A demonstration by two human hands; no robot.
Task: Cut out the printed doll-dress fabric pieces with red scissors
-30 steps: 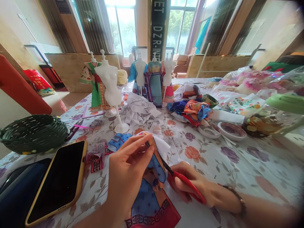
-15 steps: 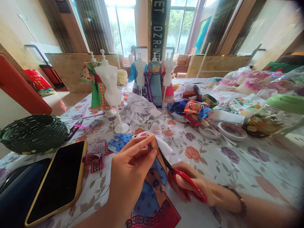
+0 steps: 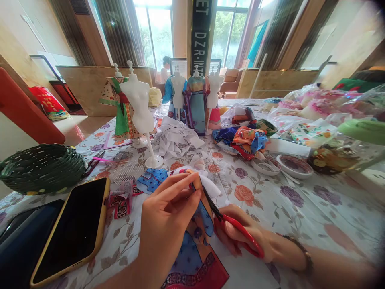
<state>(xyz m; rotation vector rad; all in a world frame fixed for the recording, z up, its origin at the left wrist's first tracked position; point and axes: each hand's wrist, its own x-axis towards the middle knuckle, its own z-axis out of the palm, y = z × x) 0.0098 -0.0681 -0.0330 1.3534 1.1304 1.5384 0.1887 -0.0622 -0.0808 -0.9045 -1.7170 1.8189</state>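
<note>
Pinching blue-orange printed paper garment sheet (image 3: pixel 197 241) lower centre, left hand (image 3: pixel 168 224) fingers closed, steadying it; right hand (image 3: pixel 240 237) gripping red-handled scissors (image 3: pixel 237 230), blades at sheet edge.

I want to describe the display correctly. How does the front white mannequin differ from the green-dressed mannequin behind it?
The front white mannequin is bare; the green-dressed mannequin wears a green patterned robe. The bare one stands nearer the hands, its stand pole visible; the robe hides the other's pole. Both are small, white, headless and upright.
</note>
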